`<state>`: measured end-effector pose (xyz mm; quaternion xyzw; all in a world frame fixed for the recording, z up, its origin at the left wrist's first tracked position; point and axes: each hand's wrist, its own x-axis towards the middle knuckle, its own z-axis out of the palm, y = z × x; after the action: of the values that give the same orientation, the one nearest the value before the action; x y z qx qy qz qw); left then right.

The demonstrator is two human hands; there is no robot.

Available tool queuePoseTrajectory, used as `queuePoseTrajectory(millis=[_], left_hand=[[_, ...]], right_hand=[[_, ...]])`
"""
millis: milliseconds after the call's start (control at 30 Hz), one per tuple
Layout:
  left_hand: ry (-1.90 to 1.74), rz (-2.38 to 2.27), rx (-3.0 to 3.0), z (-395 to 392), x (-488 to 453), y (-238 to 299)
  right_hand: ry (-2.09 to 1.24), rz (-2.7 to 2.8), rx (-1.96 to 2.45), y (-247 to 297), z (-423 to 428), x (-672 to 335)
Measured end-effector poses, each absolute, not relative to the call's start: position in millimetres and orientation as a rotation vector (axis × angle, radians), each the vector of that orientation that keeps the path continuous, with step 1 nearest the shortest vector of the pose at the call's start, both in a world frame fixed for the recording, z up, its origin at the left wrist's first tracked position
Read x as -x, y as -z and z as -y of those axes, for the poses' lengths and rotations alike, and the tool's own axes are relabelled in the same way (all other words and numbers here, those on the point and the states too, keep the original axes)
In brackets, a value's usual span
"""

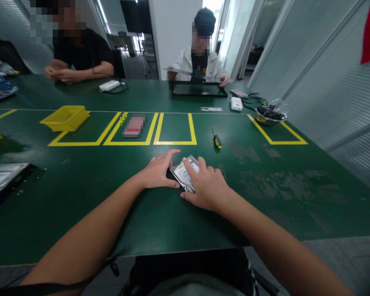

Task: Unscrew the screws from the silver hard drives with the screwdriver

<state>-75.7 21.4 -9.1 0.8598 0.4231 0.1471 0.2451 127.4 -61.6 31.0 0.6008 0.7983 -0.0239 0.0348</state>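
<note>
A silver hard disk drive with a white label lies tilted at an angle on the green table before me. My right hand reaches over its right side, the index finger on the label and the thumb by the near edge. At the left corner of the drive is my left hand, its thumb and index finger spread apart; whether it touches the drive is hard to see. Beyond my right hand lies a screwdriver with a yellow and black handle.
Yellow tape outlines mark the green table. A yellow bin stands at the left, a metal bowl of dark items at the right. Far left lies a flat metal-topped device. Two people sit opposite, one holding a sheet over a black frame.
</note>
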Motion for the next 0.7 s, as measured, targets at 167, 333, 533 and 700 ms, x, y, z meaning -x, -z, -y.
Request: queuePoseTrajectory(millis=[167, 333, 533, 700], left_hand=[[-0.356, -1.083, -2.307, -23.6, 76.9, 7.0], [-0.354, -1.065, -2.273, -25.7, 79.5, 7.4], [-0.319, -1.102, -2.289, -25.1, 77.8, 6.0], [-0.307, -1.116, -2.281, -24.7, 76.5, 4.7]], right_hand=[[0.049, -2.48, -1.844, -34.4, 64.7, -131.2], [0.032, -2.515, -1.838, -34.4, 70.7, -142.7], [0.086, -2.495, -1.877, -31.0, 78.0, -169.3], [0.116, -2.43, -1.952, -29.0, 86.2, -199.6]])
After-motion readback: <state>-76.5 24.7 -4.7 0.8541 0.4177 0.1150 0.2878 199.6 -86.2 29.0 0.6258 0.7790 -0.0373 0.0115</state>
